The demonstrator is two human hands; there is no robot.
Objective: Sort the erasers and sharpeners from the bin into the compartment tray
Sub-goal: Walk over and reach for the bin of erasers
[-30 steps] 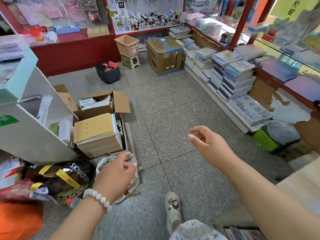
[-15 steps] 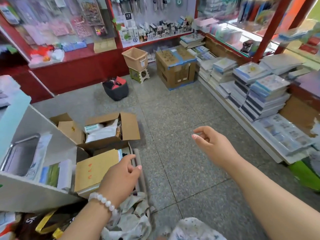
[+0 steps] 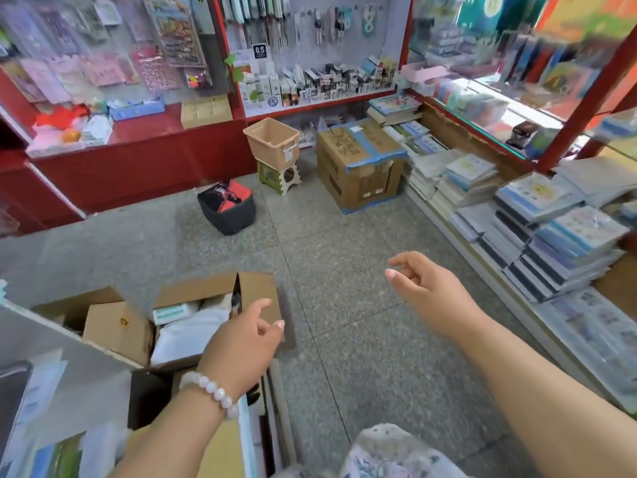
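hands point(image 3: 241, 350) point(image 3: 431, 298) hang loose, holding nothing, above speckled floor point(image 3: 344, 270).

— What sort of place is this?
— A stationery shop: pens point(image 3: 265, 19) hang above the red counter point(image 3: 138, 167), and notebooks point(image 3: 558, 232) are stacked right of it, cartons point(image 3: 358, 167) between.

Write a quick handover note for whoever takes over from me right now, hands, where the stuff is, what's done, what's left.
Left hand: holds nothing, fingers loosely curled, above the open cardboard box.
Right hand: holds nothing, relaxed, out over the floor.
Job's things: no erasers, sharpeners or compartment tray in view. A beige bin sits on a small stool by the far counter; its contents cannot be seen.
Done: nothing that shows.
Left: find the bin and tray, then all the sorting.
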